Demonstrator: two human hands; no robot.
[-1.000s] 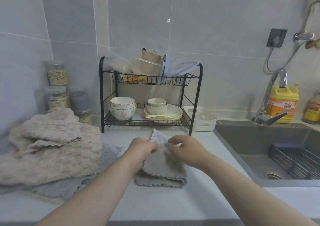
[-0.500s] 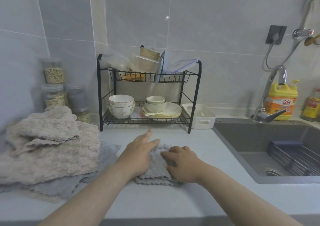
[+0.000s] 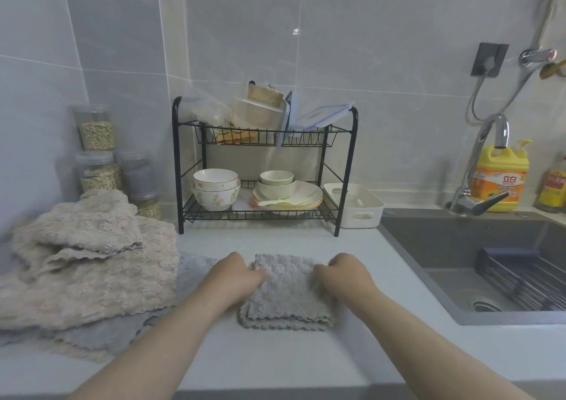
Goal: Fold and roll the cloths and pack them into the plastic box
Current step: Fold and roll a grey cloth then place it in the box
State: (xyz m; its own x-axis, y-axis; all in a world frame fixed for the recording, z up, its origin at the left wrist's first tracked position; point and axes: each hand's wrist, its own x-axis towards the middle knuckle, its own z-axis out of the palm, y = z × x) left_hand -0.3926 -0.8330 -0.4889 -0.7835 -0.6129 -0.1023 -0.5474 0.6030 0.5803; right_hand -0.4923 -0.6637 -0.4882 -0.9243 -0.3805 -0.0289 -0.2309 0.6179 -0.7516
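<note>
One folded cloth [image 3: 286,292], grey, flat on the counter [image 3: 275,366], straight ahead and between both hands. Near-square in outline, marginally longer left to right. Scalloped free edges toward the near side, far edge straight.

Two hands in contact with it, both at its far half: left hand [image 3: 232,274] on the left margin, right hand [image 3: 346,272] on the right margin. Left fingers laid onto the fabric, blurred; cannot tell whether pressed flat or pinching. Right fingers curled down onto the edge, knuckles raised; cannot tell whether fabric is caught beneath them.

Judged folded and not yet rolled. Rolling calls for one margin turned over and driven across toward the other hand, or the far edge drawn toward the near side; cannot tell which is intended.

One plastic box [image 3: 355,205], white, open-topped, beyond the cloth and to its right. Stands just beside the right leg of the dish rack [image 3: 346,173], near the sink [image 3: 428,240]. No cloth visible inside. Right hand nearer to it, so transfer best assigned to that side.

One heap of unfolded cloths [image 3: 85,265] at far left, well apart from the box, nearer the left hand. Beige on top, grey beneath; at least three layers, exact count not readable.
</note>
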